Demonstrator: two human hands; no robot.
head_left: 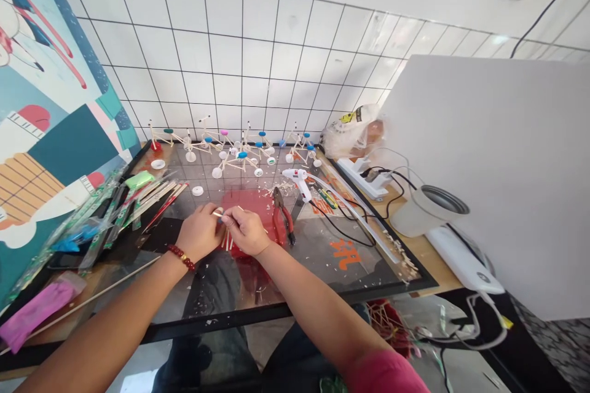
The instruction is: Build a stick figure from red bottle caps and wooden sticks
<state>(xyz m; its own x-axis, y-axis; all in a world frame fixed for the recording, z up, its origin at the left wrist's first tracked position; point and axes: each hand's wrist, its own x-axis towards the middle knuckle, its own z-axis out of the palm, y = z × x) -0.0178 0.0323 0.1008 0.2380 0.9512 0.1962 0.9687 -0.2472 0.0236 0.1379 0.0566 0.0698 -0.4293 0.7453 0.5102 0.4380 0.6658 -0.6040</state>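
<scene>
Holds one short pale stick (217, 215) between the left hand (201, 232) and the right hand (247, 232), above the near part of the red mat (251, 199). Has the fingers of both hands curled closed in a pinch, very near to each other at the stick; impossible to see its full length behind the fingers. Under the hands, more loose sticks (228, 242). At the right edge of the mat, red-handled pliers (279, 204), and farther away, a white glue gun (300, 181), both free of any hand. At the far side of the table (313, 270), small stick models (243, 155) with round caps.

Judging by the pose, probably at the step of handling or shaping one single stick by the fingertips. For the next move, seems to require a steady two-sided pinch, small finger motions, and not too much force, because of possible snapping of such thin material.
</scene>
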